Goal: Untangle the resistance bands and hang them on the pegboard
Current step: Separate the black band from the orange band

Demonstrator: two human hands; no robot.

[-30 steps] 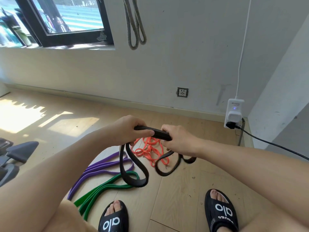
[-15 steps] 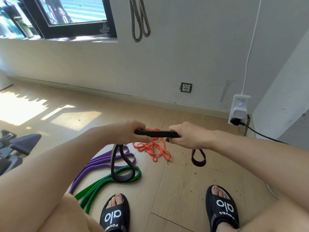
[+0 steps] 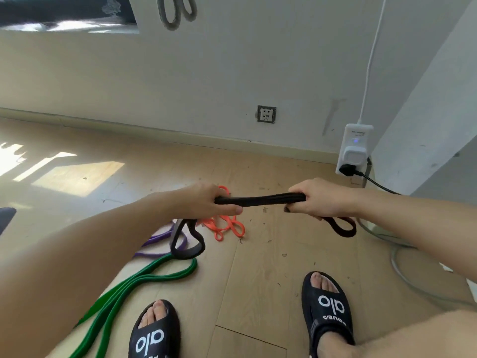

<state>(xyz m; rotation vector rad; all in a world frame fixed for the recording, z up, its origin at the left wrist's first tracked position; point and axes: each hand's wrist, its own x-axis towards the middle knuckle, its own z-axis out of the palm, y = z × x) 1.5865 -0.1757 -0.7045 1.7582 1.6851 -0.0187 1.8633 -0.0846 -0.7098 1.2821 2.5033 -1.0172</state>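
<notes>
A black resistance band (image 3: 260, 199) is stretched level between my two hands above the floor. My left hand (image 3: 206, 202) grips its left part, and a loop hangs down below that hand. My right hand (image 3: 320, 200) grips the right part, with a short loop drooping under the wrist. On the wooden floor lie an orange band (image 3: 227, 227) in a tangle, a purple band (image 3: 157, 241) and a green band (image 3: 144, 277). A grey band (image 3: 175, 11) hangs on the wall at the top. No pegboard shows in this view.
My two feet in black slides (image 3: 327, 308) stand at the bottom. A white plug adapter (image 3: 355, 148) with a black cable sits on the wall at right, beside a wall corner. A wall socket (image 3: 266, 114) is at centre. Grey cable (image 3: 402, 270) trails on the floor at right.
My hands have pulled apart, so the black band's middle is now longer and taut. Its hanging loops have shortened and lifted off the floor. The camera has tilted down.
</notes>
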